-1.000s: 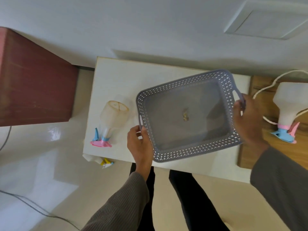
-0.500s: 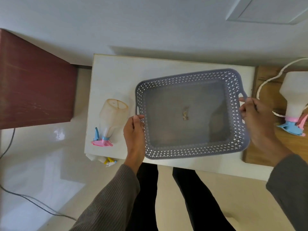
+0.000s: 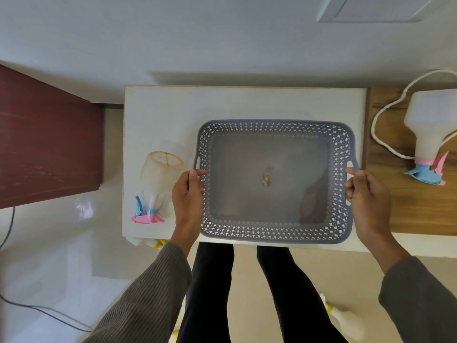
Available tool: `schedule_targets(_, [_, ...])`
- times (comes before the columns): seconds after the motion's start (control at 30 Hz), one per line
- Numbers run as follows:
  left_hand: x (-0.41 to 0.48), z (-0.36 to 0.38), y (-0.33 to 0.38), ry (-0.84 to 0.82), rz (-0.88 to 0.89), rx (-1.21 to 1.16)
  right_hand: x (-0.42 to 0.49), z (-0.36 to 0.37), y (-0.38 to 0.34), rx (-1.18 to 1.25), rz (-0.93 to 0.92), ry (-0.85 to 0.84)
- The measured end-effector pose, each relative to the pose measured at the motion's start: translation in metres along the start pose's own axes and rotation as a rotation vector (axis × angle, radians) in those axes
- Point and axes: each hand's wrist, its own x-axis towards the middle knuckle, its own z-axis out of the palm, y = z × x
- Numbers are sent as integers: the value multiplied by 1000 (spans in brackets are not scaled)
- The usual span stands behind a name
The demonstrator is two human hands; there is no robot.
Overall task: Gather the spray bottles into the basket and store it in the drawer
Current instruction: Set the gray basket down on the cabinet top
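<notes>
**Me:** Fingers of my left hand are curled onto the left handle of the basket, with the thumb on the rim. My right hand grips the right handle the same way, fingertips hooked over its edge.

**Friend:** And where's the basket?

**Me:** It's level over the white table, one long side facing me and its near rim at the table's front edge. I can't tell whether its base rests on the top or hangs just above. It's grey with lattice walls, and a small scrap is stuck mid-floor.

**Friend:** The spray bottles?

**Me:** A cloudy bottle lies on the table just beside my left hand, its pink and blue trigger head toward me. A white bottle lies on the wooden top to the right, apart from the basket, with a white cord looping past it. A half-hidden bottle with yellow parts peeks from under the table's near-left corner. A floor bottle lies by my right leg.

**Friend:** Beyond that?

**Me:** A dark red cabinet stands to the left, and a thin cable runs across the floor.
</notes>
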Motion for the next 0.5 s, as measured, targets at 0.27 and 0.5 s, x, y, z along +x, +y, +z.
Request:
schedule_targets(0.27, [1, 3, -7, -7, 2, -3, 1, 5, 4, -40, -18, 48])
schedule_targets(0.5, [2, 2, -8, -24, 9, 11, 1, 6, 5, -72, -30, 70])
